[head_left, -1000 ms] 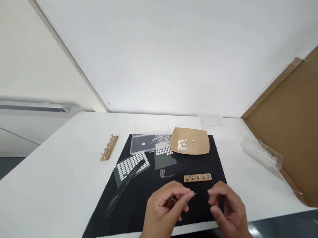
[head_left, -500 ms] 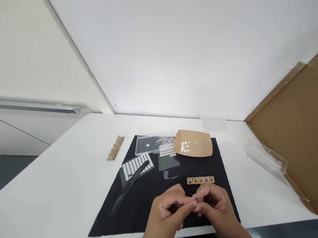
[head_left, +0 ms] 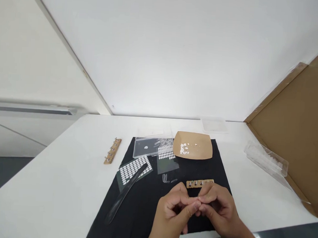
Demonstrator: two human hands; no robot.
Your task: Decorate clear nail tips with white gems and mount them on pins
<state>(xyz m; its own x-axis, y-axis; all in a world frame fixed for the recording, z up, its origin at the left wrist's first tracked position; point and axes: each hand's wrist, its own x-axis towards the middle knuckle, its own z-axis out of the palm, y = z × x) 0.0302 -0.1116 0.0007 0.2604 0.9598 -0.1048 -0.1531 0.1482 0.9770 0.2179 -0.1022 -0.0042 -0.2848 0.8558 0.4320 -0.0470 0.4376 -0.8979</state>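
Note:
My left hand [head_left: 174, 210] and my right hand [head_left: 218, 209] meet fingertip to fingertip over the front of the black mat [head_left: 140, 217]. Both are closed in a pinch around a tiny piece, nearly all hidden by the fingers; it appears to be a clear nail tip. Just beyond the right hand lies a cork-coloured strip with metal studs [head_left: 195, 183], partly covered by the fingers. A few loose clear nail tips [head_left: 165, 178] rest on the mat. Behind them is a sheet of white oval adhesive tabs [head_left: 168, 165].
A black nail file [head_left: 125, 195] lies across another tab sheet [head_left: 135, 169]. Behind are an open clear case [head_left: 143, 152] with nail tips and a brown paper tray [head_left: 200, 151] holding white bits. A second studded strip [head_left: 113, 151] is left; a clear box [head_left: 266, 158] and cardboard [head_left: 294, 129] stand right.
My hands have shifted slightly right, and the fingertips have closed more tightly over the small clear piece. The view has tilted a little; the things on the table lie as before.

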